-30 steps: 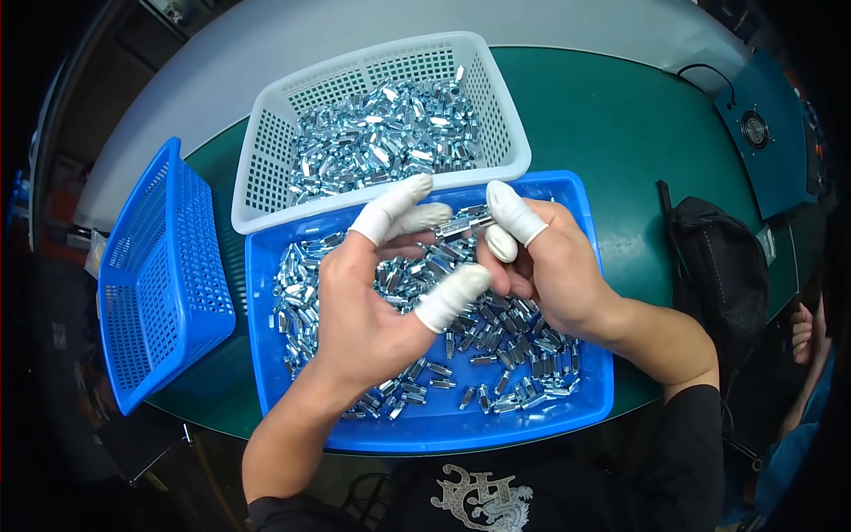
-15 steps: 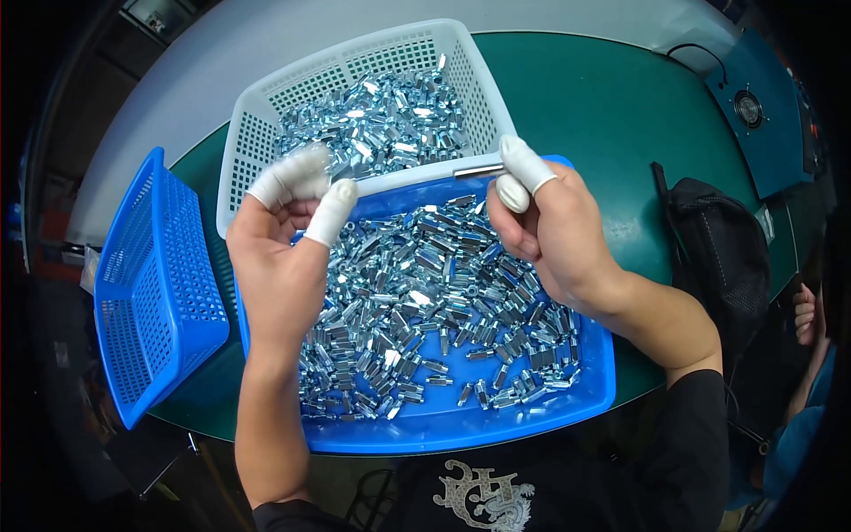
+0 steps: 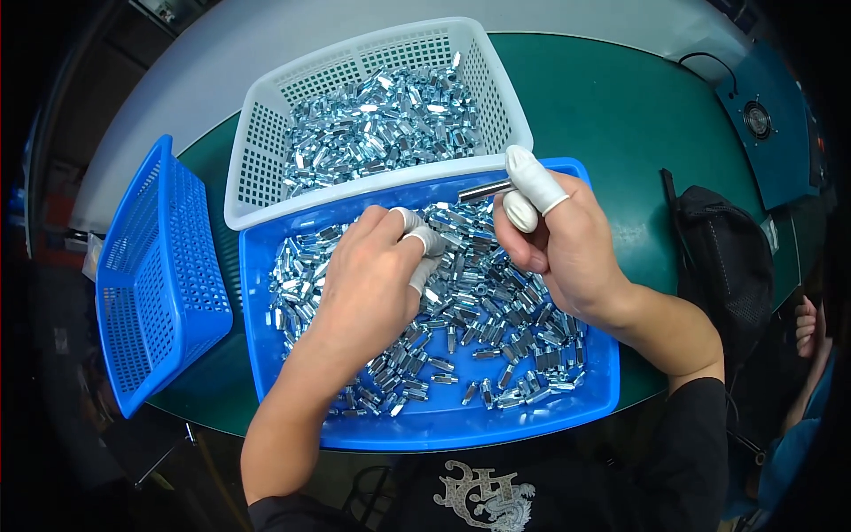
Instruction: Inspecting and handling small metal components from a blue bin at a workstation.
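My right hand (image 3: 572, 235) hovers above the back right of a blue tray (image 3: 461, 436). Thumb and forefinger, both in white finger cots, pinch a slim shiny metal rod (image 3: 485, 191) that points left. Down in the tray, my left hand (image 3: 377, 275) has its cotted fingertips drawn together among small silvery hex-bodied metal fittings (image 3: 470, 306); whatever is between them is hidden. Behind the tray, a white perforated basket (image 3: 377, 188) holds a heap of similar fittings (image 3: 381, 124), its front rim over the tray's back edge.
An empty blue perforated basket (image 3: 164, 284) is tipped on its side at the left. On the right of the green table (image 3: 612, 106) are a black bag (image 3: 722, 248) and a teal box with a fan (image 3: 767, 124). Another person's hand (image 3: 805, 319) shows at the far right.
My left hand has come down from the white basket's front rim into the fittings in the blue tray. My right hand stays nearly in place, still pinching the rod.
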Demonstrator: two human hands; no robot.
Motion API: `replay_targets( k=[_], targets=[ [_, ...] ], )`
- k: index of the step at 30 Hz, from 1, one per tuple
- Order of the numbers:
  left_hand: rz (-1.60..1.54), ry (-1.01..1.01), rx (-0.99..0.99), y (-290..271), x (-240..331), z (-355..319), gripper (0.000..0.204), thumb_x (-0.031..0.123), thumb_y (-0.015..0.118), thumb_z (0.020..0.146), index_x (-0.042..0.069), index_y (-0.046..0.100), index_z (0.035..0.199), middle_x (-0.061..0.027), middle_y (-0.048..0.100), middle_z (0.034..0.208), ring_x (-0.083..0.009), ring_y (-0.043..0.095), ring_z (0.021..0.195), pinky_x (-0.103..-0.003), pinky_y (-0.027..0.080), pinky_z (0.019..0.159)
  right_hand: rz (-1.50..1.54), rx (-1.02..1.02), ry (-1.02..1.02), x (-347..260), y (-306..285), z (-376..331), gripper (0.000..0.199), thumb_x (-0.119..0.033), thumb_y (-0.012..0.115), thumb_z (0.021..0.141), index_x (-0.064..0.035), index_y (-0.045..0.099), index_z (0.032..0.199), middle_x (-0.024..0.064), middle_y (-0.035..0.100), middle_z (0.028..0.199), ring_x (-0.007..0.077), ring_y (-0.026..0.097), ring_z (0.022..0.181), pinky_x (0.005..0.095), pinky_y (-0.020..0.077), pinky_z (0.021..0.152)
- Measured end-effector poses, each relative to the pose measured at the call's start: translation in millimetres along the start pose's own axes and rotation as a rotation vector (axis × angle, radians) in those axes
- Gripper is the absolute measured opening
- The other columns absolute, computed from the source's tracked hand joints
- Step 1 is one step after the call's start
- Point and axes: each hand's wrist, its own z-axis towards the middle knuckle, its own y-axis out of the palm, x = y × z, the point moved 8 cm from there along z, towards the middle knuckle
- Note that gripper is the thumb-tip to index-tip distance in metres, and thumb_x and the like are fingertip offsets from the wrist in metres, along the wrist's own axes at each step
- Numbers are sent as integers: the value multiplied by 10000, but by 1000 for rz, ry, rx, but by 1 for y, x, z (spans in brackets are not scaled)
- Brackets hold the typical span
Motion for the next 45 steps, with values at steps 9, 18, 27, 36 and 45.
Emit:
replay_targets(
  k=[9,18,27,36,45],
  targets=[
    [-694,-253,234,-24,-16,-4,169,-24,642,797,-21,594,959,-73,630,947,-121,588,835,-245,464,754,-48,-28,-57,1,1,-1,438,-371,391,963,-85,491,647,5,445,489,43,309,402,204,250,390],
    [-809,-224,308,-28,-13,-8,199,-52,651,783,-26,611,976,-107,636,981,-137,603,868,-261,483,792,-187,-57,-73,2,2,-1,406,-346,393,968,-80,523,690,-3,481,511,30,348,422,189,282,413],
    [-626,-66,438,-36,1,-8,218,-90,685,726,-23,626,924,-105,641,872,-151,605,768,-256,479,691,-234,-48,-99,-2,4,-4,445,-367,378,968,-76,508,657,0,475,509,39,351,423,193,281,415],
    [-775,-187,484,-33,-3,-11,238,-69,705,696,-8,637,916,-114,628,772,-192,606,721,-264,467,655,-212,-56,-21,2,5,-3,524,-383,378,963,-86,476,542,-13,453,482,49,372,436,210,291,430],
    [-108,172,570,-54,35,-10,233,-50,711,677,5,629,888,-98,609,762,-241,566,671,-303,447,597,-170,-121,64,11,4,-1,513,-382,369,960,-94,469,547,-7,433,468,56,350,415,214,269,412]
  ],
)
